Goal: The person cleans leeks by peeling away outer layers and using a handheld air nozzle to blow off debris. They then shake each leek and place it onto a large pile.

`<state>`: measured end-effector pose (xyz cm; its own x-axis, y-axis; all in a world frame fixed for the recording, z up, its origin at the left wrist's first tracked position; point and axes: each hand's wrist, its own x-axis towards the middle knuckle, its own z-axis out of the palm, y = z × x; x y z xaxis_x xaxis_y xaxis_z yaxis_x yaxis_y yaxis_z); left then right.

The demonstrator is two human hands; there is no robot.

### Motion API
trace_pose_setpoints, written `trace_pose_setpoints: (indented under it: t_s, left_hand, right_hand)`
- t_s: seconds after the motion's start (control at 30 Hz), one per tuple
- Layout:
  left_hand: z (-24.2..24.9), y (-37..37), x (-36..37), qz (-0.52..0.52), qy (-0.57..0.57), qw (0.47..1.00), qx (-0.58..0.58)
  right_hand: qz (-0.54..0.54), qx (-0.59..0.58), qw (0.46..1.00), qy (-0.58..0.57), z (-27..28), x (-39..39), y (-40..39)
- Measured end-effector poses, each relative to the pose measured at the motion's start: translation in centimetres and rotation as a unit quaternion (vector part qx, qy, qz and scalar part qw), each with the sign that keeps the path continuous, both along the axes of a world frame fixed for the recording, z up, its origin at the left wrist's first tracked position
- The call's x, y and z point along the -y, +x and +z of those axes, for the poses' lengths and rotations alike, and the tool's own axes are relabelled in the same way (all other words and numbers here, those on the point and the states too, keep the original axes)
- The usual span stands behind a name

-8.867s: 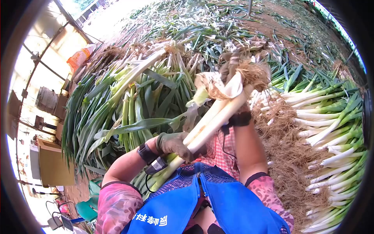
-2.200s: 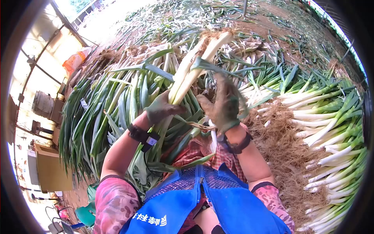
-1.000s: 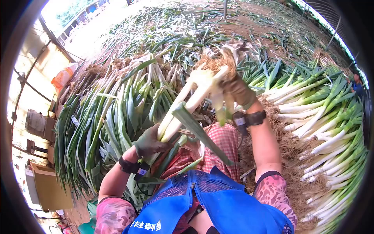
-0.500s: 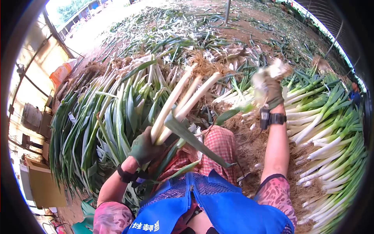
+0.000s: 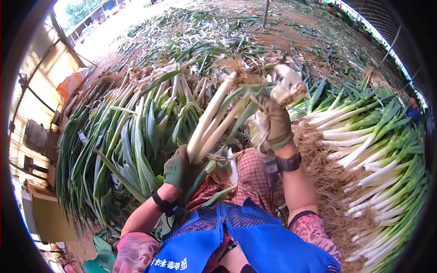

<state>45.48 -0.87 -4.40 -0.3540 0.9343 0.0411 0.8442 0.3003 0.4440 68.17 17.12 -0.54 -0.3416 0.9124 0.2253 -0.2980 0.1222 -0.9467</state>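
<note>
My left hand (image 5: pixel 177 169), in a green glove, is closed around the white stalks of several leeks (image 5: pixel 213 120). Their roots point up and away from me, over the middle of the view. Close to the upper part of these leeks is my right hand (image 5: pixel 276 122), gloved and closed on pale, torn leek skins (image 5: pixel 259 129). A whitish piece with a brown end (image 5: pixel 289 88) sticks out above its fingers. Green leaves cross between the two hands. The fingertips of my right hand are partly hidden by leaves and skins.
On the left lies a heap of untrimmed leeks (image 5: pixel 136 132). Rows of pale, cleaned leeks (image 5: pixel 378 168) lie at the right, roots inward. Leaf scraps (image 5: pixel 195 36) cover the ground ahead. A cardboard box (image 5: pixel 50 214) stands lower left. A person in blue (image 5: pixel 413 111) is at the far right.
My right hand has moved left and toward me, from beside the right rows to the held leeks. The leeks in my left hand have shifted slightly, and a long leaf now points left.
</note>
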Motion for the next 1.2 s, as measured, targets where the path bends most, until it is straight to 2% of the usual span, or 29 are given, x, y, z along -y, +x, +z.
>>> trace_pose_setpoints:
  t_s: [0.03,0.07,0.1,0.13,0.17,0.2,0.23,0.27,0.3,0.4,0.5,0.57,0.6,0.63,0.67,0.7,0.77,0.8,0.87,0.9,0.97,1.0,1.03,1.07,1.1,1.13,1.17,1.2]
  left_hand:
    - [-1.1,0.0,0.0,-0.016,0.021,1.000,-0.016]
    - [-1.6,0.4,-0.1,-0.020,0.037,0.999,-0.018]
    - [-2.1,1.0,-0.1,-0.026,0.053,0.998,-0.018]
    - [-2.7,1.5,0.0,-0.034,0.070,0.997,-0.018]
    - [-3.7,2.2,-0.2,-0.047,0.063,0.997,-0.022]
    - [-4.2,2.4,0.2,-0.053,0.070,0.996,-0.023]
    - [-4.5,2.6,0.4,-0.057,0.077,0.995,-0.025]
    - [-4.7,2.6,0.5,-0.058,0.084,0.995,-0.022]
    - [-4.9,2.6,0.6,-0.057,0.090,0.994,-0.020]
    - [-4.9,1.8,0.7,-0.057,0.082,0.995,-0.008]
    - [-4.2,1.3,1.0,-0.056,0.056,0.997,0.015]
    - [-4.8,1.1,1.4,-0.066,0.072,0.995,0.011]
    - [-4.7,1.3,1.8,-0.077,0.065,0.995,0.017]
    - [-5.3,1.2,1.8,-0.084,0.076,0.993,0.015]
    - [-6.2,0.9,1.8,-0.090,0.085,0.992,0.011]
    - [-6.8,0.6,2.1,-0.090,0.094,0.991,0.008]
    - [-6.9,0.2,2.5,-0.083,0.097,0.992,0.005]
    - [-7.3,-0.1,2.7,-0.079,0.097,0.992,-0.001]
    - [-7.8,-0.5,2.7,-0.074,0.090,0.993,-0.009]
    - [-8.0,-0.4,2.5,-0.074,0.083,0.994,-0.012]
    - [-8.5,0.0,2.2,-0.085,0.067,0.994,-0.010]
    - [-8.8,0.2,2.1,-0.094,0.058,0.994,-0.006]
    - [-9.0,0.4,2.1,-0.103,0.048,0.994,-0.003]
    - [-9.0,0.6,2.2,-0.116,0.059,0.991,-0.014]
    - [-8.7,1.0,2.2,-0.126,0.071,0.989,-0.027]
    - [-8.5,1.1,2.4,-0.133,0.084,0.987,-0.040]
    - [-8.6,1.0,2.7,-0.136,0.078,0.987,-0.038]
    - [-8.7,0.7,3.0,-0.136,0.072,0.987,-0.036]
  right_hand:
    - [0.003,0.031,0.998,0.062,-0.6,-1.6,0.1]
    - [-0.008,0.073,0.976,0.203,-1.8,-2.5,-0.7]
    - [-0.021,0.118,0.933,0.339,-2.7,-2.9,-2.0]
    - [0.067,0.200,0.966,0.146,-2.7,-2.7,-3.3]
    - [0.129,0.273,0.952,-0.054,-2.0,-3.4,-3.0]
    - [0.199,0.163,0.966,0.012,-5.6,-5.2,-3.1]
    - [0.243,0.063,0.968,-0.012,-7.9,-6.4,-3.1]
    - [0.291,-0.034,0.955,-0.041,-10.3,-7.6,-3.0]
    - [0.309,-0.120,0.930,-0.161,-10.8,-7.6,-3.2]
    - [0.227,-0.017,0.974,-0.022,-8.0,-6.7,-3.7]
    - [0.265,-0.146,0.946,-0.116,-6.9,-7.9,-2.8]
    - [0.191,0.003,0.976,-0.101,-5.3,-10.1,-2.0]
    - [0.071,0.027,0.997,-0.012,-4.1,-10.1,-1.6]
    - [-0.056,0.181,0.972,0.140,-1.7,-10.9,-0.4]
    - [-0.131,0.208,0.969,0.030,-0.1,-11.5,1.0]
    - [-0.231,0.264,0.935,0.044,0.6,-15.2,3.4]
    - [-0.324,0.235,0.910,0.112,4.9,-16.7,8.9]
    - [-0.268,0.118,0.950,0.105,5.4,-18.4,11.5]
    - [-0.162,0.089,0.966,0.179,7.8,-17.1,11.2]
    - [-0.113,0.176,0.943,0.260,10.1,-13.7,9.7]
    - [0.006,0.373,0.862,0.345,9.5,-11.5,7.1]
    - [0.011,0.517,0.774,0.365,9.6,-9.5,5.2]
    - [0.033,0.638,0.730,0.243,10.6,-6.8,1.9]
    - [0.057,0.738,0.663,0.113,11.2,-4.8,-0.2]
    - [0.109,0.637,0.597,0.475,7.5,-5.6,0.2]
    - [0.240,0.735,0.594,0.225,7.1,-5.5,-1.5]
    - [0.228,0.630,0.688,0.281,2.7,-6.9,-0.8]
    - [0.186,0.616,0.715,0.273,1.6,-7.1,-0.8]
